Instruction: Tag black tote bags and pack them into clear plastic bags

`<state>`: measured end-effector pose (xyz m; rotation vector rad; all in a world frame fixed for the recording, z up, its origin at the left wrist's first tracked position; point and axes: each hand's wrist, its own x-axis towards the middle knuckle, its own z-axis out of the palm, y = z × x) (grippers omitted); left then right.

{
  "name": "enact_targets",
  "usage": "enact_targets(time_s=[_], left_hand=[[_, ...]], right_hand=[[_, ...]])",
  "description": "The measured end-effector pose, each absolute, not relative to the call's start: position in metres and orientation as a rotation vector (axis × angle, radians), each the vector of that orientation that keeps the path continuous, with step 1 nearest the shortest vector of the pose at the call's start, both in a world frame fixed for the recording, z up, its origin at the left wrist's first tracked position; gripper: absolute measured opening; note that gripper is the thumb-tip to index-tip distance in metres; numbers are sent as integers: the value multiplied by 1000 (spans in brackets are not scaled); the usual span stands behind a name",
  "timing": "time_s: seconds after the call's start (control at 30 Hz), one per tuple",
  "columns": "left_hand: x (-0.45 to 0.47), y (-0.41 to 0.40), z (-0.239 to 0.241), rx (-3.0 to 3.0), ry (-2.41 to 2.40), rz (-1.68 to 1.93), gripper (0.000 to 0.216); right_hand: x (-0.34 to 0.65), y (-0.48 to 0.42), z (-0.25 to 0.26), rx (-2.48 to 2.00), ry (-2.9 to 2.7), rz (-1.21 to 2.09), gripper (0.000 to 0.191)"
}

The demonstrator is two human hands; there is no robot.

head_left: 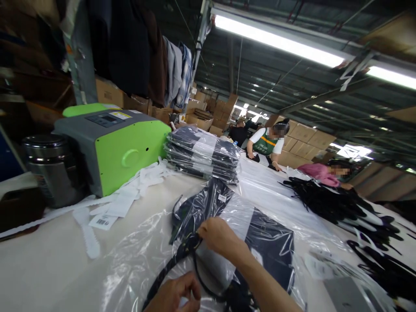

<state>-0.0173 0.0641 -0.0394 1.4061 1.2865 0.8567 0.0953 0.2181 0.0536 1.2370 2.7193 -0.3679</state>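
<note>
A dark folded garment (268, 242) with a pale band across it lies on the table in front of me, partly covered by clear plastic (130, 255). My right hand (222, 240) reaches over the garment, its fingers pinched on a black strap (172, 260) that curves down to the left. Lower down, my left hand (178, 294) is beside this strap with fingers curled; what they hold, if anything, cannot be made out. A small white label (222, 198) shows on the upper part of the garment.
Behind the garment stands a stack of bagged garments (203, 151). To the left are a green and grey machine (130, 151), a dark flask (52, 173) and paper strips (125, 199). Black straps (344, 208) pile up at right. Two people (269, 143) work across the table.
</note>
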Motion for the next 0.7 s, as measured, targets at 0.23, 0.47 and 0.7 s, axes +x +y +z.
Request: enact_targets(time_s=[0.23,0.47,0.7], left_hand=[[-20,55,-29,1086,1077,1274,34],[-4,25,4,1037,988,1396,31],[34,3,24,1358,1029,1242,18]], right_hand=[[183,154,67,1451,2430,-1960,29],[223,101,57,1366,1984,-2612,57],[233,57,58,1249,2267,-2616,50]])
